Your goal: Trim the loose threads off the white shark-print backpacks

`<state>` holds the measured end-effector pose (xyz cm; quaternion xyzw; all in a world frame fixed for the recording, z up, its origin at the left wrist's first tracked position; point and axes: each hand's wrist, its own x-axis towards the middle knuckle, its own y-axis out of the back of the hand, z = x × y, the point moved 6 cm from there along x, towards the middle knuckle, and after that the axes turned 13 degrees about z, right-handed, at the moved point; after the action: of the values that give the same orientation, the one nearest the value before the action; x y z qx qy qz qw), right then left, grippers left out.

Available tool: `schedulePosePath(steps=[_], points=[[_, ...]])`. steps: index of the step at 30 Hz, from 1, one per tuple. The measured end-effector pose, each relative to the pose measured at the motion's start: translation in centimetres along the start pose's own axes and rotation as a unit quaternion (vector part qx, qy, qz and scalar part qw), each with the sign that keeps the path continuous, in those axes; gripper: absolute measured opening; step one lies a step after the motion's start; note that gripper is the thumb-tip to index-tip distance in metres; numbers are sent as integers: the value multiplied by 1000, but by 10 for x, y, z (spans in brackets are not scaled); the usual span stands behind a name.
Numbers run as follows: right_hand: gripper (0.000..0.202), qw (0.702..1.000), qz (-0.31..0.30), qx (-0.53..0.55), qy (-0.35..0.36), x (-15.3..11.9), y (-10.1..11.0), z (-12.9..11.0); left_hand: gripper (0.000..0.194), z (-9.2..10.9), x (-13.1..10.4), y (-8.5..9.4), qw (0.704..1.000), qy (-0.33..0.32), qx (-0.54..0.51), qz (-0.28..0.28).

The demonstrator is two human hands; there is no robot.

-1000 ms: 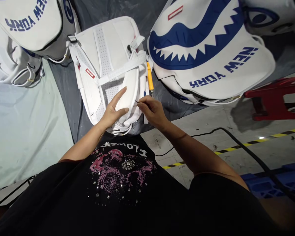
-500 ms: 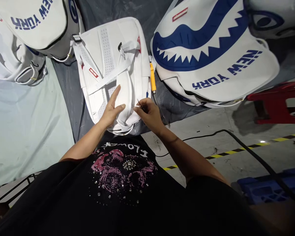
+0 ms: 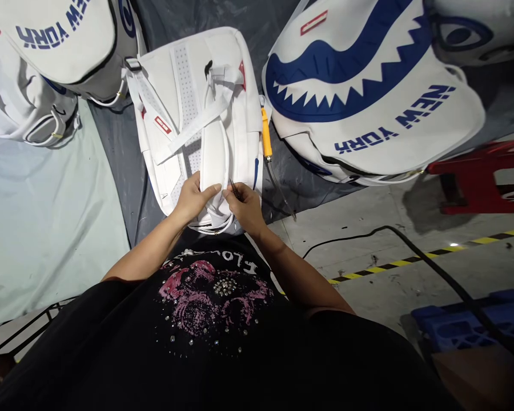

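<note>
A white backpack [image 3: 160,91] lies in front of me with its back panel and straps facing up. My left hand [image 3: 192,198] is closed on the lower part of its padded shoulder strap [image 3: 213,157], thumb on top and the other fingers partly hidden at its left side. Close beside it, my right hand [image 3: 246,208] pinches a small dark pointed tool [image 3: 235,190], whose tip points up along the strap's right edge. Its exact kind is too small to make out, and the fingers cover part of it.
A yellow-handled air gun [image 3: 266,134] with a clear hose lies right of the backpack. White backpacks with blue shark teeth [image 3: 381,137] and lettering [image 3: 68,51] flank it. A red stool [image 3: 475,171], black cable [image 3: 381,229] and blue pallet [image 3: 466,322] are at right.
My right hand has moved left and slightly down with the pointed tool, up to the strap's edge. My left hand has drawn its fingers in around the strap.
</note>
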<state>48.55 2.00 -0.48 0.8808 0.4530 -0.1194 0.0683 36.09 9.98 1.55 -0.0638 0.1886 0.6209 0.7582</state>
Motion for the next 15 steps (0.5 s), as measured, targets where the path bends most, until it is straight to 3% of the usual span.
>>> schedulePosePath(steps=[5,10,15], points=[[29,978,80,-135,134,-16,15,-16,42,-10,-9,-11,981,90,-173,8],[38,932,122,-242,243,-30,15,-14,36,-7,-16,-18,975,84,-204,23],[45,896,137,-322,274,-30,13,-13,39,-8,-18,-21,976,84,-201,31]])
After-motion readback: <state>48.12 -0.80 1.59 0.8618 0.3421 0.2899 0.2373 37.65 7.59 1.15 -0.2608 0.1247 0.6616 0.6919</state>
